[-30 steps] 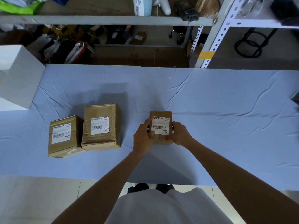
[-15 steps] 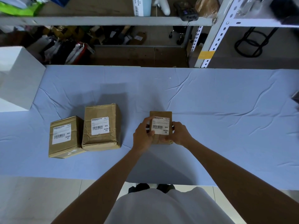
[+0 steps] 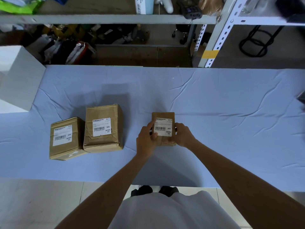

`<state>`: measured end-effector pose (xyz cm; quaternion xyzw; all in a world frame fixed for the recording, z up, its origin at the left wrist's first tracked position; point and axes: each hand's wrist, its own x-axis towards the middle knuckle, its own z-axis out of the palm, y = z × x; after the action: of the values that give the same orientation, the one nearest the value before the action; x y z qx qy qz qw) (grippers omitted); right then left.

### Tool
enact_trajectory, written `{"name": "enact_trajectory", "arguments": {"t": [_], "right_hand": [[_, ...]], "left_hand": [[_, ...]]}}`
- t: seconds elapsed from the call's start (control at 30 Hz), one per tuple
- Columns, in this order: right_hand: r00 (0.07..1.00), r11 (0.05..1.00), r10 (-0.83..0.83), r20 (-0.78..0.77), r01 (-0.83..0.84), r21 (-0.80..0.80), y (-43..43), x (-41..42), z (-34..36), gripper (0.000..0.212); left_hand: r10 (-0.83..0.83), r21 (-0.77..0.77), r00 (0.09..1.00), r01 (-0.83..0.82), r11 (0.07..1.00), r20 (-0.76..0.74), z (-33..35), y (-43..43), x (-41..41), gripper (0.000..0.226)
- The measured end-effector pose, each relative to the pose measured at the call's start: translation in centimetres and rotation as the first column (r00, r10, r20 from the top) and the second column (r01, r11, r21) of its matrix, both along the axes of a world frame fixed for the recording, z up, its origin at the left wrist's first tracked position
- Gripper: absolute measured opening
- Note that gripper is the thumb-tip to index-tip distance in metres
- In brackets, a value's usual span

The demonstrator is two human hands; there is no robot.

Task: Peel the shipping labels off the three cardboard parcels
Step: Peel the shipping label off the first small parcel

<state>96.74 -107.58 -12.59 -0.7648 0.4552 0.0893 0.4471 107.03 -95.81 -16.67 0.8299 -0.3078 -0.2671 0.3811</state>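
Note:
Three brown cardboard parcels lie on the blue cloth, each with a white barcode label on top. The small parcel is at the centre, its label flat on the top face. My left hand grips its left side, with the thumb on the label's lower left corner. My right hand grips its right side. The tall middle parcel carries its own middle label. Against its left side sits the low left parcel with the left label.
The blue-covered table stretches wide to the right. A white box stands at the far left corner. Metal shelving with clutter rises behind the table. A dark object pokes in at the right edge.
The left thumb has slid down onto the label's lower left corner. Both hands stay on the small parcel, which has barely moved.

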Motion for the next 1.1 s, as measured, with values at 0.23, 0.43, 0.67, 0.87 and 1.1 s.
{"name": "enact_trajectory", "arguments": {"t": [0.23, 0.43, 0.67, 0.87, 1.1], "right_hand": [[1.0, 1.0, 0.004, 0.018, -0.003, -0.016, 0.2, 0.1, 0.4, 0.048], [1.0, 0.999, 0.022, 0.008, -0.022, -0.026, 0.1, 0.2, 0.4, 0.049], [1.0, 1.0, 0.001, 0.005, -0.001, -0.017, 0.2, 0.1, 0.3, 0.047], [1.0, 1.0, 0.008, 0.012, -0.008, -0.021, 0.1, 0.2, 0.3, 0.046], [0.999, 0.999, -0.038, 0.02, 0.038, 0.001, 0.2, 0.0, 0.1, 0.046]], "left_hand": [[-0.012, 0.01, 1.0, 0.012, 1.0, 0.014, -0.2, -0.1, 0.2, 0.048], [-0.021, -0.011, 0.999, 0.022, 1.0, 0.04, -0.1, 0.0, 0.0, 0.043], [0.015, -0.055, 1.0, -0.015, 0.998, 0.008, -0.1, 0.2, -0.2, 0.046], [0.007, -0.077, 1.0, -0.006, 0.997, 0.01, 0.1, 0.2, -0.1, 0.041], [-0.005, -0.106, 0.999, 0.009, 0.994, 0.04, 0.1, 0.0, 1.4, 0.05]]}}
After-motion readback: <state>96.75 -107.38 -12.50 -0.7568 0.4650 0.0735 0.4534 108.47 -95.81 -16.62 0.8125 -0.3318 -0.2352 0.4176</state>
